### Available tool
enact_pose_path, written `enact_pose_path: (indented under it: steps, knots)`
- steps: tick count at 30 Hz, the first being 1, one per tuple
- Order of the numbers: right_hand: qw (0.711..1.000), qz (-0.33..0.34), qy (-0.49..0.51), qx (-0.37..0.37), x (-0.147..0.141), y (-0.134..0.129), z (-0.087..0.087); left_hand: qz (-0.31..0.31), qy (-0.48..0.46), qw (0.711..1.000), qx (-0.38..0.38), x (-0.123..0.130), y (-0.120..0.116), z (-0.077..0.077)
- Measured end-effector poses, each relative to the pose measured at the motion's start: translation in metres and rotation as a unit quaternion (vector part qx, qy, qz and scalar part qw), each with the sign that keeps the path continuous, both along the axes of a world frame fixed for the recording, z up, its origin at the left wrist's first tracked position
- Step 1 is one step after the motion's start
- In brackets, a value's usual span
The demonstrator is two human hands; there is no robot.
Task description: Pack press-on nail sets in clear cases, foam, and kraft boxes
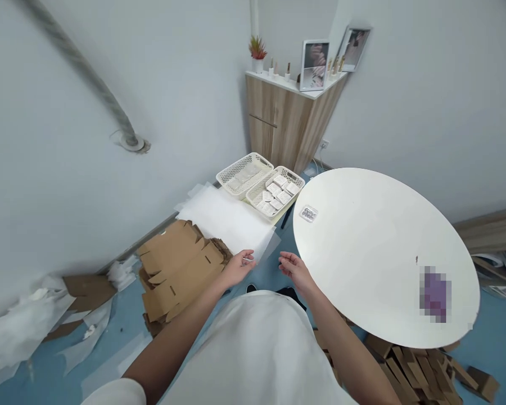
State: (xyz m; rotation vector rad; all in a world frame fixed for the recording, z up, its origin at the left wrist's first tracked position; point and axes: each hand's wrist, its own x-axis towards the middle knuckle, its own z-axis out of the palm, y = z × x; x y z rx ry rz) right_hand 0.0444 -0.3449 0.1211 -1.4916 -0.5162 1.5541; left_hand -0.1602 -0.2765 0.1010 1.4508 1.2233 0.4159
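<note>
My left hand (239, 266) is held in front of me near the edge of a stack of white sheets (223, 216), its fingers loosely curved and apart with nothing in them. Across a gap over the blue floor, my right hand (293, 266) hovers by the left edge of the round white table (375, 236), fingers also slightly curved and holding nothing. A small clear case with dark items (309, 213) lies on the table near that edge. Beyond the sheets, one white basket (275, 194) holds several small white packs, and another basket (244, 174) holds flat pale items.
Flattened brown cardboard boxes (179, 267) are piled at left, near crumpled white wrapping (25, 326). More cardboard (421, 371) lies under the table's front edge. A wooden cabinet (282, 118) stands in the corner. A blurred purple patch (436, 293) is on the table.
</note>
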Motion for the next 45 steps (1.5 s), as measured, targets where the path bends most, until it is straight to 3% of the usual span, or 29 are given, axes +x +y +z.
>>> enact_pose_path:
  steps: [5,9,18,24,29,34,38,41,45]
  knots:
    - [0.999,0.032,-0.011,0.001,-0.03,0.015,0.004,0.03,-0.031,0.999,-0.016,-0.03,0.002,-0.004]
    - [0.998,0.054,-0.02,0.008,-0.041,0.032,0.014,0.051,-0.046,0.998,-0.011,-0.038,0.01,-0.003]
    - [0.997,0.073,-0.02,-0.009,-0.044,0.064,0.014,0.036,-0.045,0.998,-0.037,-0.031,0.033,0.007]
    - [0.995,0.093,-0.014,-0.021,-0.031,0.101,0.004,0.055,-0.021,0.998,-0.035,-0.019,0.07,0.007]
    - [0.991,0.129,-0.019,-0.029,-0.014,0.143,-0.005,0.072,-0.007,0.997,-0.04,-0.007,0.099,-0.002]
    - [0.964,0.244,-0.105,-0.02,-0.016,0.179,-0.034,0.117,0.037,0.988,-0.091,-0.002,0.115,-0.031]
    - [0.891,0.383,-0.246,0.004,-0.029,0.194,-0.072,0.136,0.099,0.972,-0.167,-0.005,0.118,-0.059]
    - [0.847,0.43,-0.313,-0.002,-0.036,0.202,-0.098,0.157,0.12,0.958,-0.207,-0.005,0.115,-0.072]
    - [0.858,0.41,-0.308,-0.012,-0.042,0.215,-0.122,0.175,0.123,0.95,-0.226,-0.001,0.112,-0.082]
